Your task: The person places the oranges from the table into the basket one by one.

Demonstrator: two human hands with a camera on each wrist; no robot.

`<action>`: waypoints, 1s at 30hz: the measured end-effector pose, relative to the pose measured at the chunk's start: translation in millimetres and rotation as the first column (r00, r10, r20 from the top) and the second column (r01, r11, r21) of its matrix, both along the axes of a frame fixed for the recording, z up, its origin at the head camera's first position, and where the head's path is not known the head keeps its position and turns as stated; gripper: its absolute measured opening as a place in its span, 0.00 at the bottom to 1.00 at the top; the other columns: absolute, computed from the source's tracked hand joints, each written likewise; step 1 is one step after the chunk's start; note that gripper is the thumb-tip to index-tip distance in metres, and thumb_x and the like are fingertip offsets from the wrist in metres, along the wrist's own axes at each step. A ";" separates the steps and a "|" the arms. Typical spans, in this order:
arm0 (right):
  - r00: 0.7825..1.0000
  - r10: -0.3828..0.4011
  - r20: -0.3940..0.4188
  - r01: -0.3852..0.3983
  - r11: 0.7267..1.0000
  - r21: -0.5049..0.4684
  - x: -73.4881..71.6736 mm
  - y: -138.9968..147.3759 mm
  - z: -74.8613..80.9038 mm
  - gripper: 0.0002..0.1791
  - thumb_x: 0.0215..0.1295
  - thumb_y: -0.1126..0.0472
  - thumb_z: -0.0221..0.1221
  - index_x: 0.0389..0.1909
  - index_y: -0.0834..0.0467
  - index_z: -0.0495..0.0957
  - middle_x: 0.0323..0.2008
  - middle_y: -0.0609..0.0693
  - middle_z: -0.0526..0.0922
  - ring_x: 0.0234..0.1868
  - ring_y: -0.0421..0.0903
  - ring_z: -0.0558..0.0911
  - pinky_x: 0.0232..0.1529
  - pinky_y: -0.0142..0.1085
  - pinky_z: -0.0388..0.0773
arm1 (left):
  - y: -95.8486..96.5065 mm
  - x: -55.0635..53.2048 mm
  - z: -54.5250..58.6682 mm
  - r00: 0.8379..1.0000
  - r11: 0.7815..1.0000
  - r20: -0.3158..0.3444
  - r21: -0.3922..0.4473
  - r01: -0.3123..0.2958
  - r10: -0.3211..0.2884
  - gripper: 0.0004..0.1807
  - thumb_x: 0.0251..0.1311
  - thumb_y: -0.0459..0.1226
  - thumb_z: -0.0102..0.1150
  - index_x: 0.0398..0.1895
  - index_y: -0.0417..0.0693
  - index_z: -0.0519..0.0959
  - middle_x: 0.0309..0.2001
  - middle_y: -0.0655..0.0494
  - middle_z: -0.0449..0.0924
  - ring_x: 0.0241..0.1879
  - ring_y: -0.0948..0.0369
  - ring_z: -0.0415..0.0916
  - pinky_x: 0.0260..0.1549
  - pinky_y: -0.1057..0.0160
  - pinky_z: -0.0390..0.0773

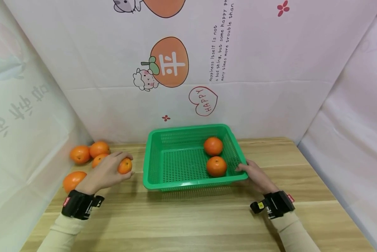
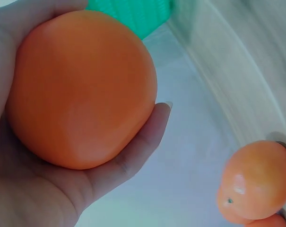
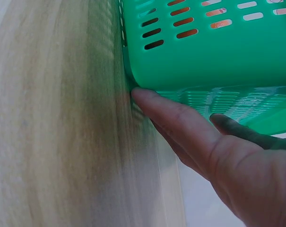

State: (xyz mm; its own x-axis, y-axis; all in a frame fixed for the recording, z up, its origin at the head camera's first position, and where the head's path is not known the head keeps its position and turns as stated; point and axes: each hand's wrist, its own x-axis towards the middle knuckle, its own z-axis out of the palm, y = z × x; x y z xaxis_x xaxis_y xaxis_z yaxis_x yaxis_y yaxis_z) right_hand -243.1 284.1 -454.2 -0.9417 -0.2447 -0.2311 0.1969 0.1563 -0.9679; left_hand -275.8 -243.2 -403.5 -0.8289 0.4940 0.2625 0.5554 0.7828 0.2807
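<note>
My left hand (image 1: 104,175) holds an orange (image 1: 125,166) above the left part of the table, thumb and fingers curled round it. In the left wrist view the orange (image 2: 83,90) is smooth and round and fills the palm. A green plastic basket (image 1: 188,183) with slotted walls stands at the middle of the table. My right hand (image 1: 256,176) grips its right front corner, thumb over the rim and the other fingers outside. The right wrist view shows a finger of this hand (image 3: 228,163) against the basket's corner. Inside the basket, two oranges (image 1: 216,166) sit along the right side.
Several more oranges (image 1: 80,154) lie at the table's left edge, partly behind my left hand. A printed white cloth (image 1: 112,105) rises behind the wooden table (image 1: 188,224), and white cloth hangs at both sides.
</note>
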 end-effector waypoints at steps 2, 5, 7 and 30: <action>1.000 -0.006 0.000 0.006 1.000 0.006 -0.1 0.2 0.4 0.41 0.71 0.64 0.48 0.82 0.70 0.47 0.73 0.74 0.63 0.54 0.45 0.81 0.53 0.33 0.83 | 1.7 -0.4 2.6 1.000 1.000 -0.004 0.008 0.008 -0.008 0.21 0.58 0.43 0.75 0.52 0.48 0.81 0.51 0.49 0.84 0.45 0.54 0.83 0.45 0.50 0.84; 1.000 -0.008 0.000 0.008 1.000 0.008 0.1 0.3 1.2 0.41 0.71 0.64 0.48 0.82 0.70 0.46 0.73 0.75 0.63 0.54 0.45 0.81 0.52 0.33 0.83 | 4.4 -0.3 6.1 1.000 1.000 0.002 0.008 0.017 -0.017 0.21 0.60 0.44 0.74 0.54 0.49 0.81 0.52 0.50 0.84 0.46 0.54 0.83 0.47 0.49 0.84; 1.000 -0.009 0.000 0.009 1.000 0.008 0.2 0.3 1.4 0.41 0.71 0.64 0.48 0.82 0.70 0.46 0.73 0.75 0.63 0.54 0.45 0.81 0.52 0.33 0.83 | 6.0 0.0 7.8 1.000 1.000 0.009 0.005 0.017 -0.017 0.21 0.61 0.44 0.74 0.55 0.50 0.81 0.54 0.50 0.84 0.47 0.54 0.83 0.48 0.49 0.84; 1.000 -0.007 0.003 0.007 1.000 0.006 1.2 -0.7 0.8 0.41 0.71 0.63 0.49 0.81 0.71 0.47 0.70 0.74 0.67 0.53 0.45 0.82 0.52 0.34 0.84 | 41.1 -8.6 19.2 0.990 0.990 0.046 0.059 0.129 -0.132 0.25 0.59 0.45 0.76 0.58 0.47 0.81 0.58 0.50 0.83 0.50 0.56 0.83 0.48 0.53 0.85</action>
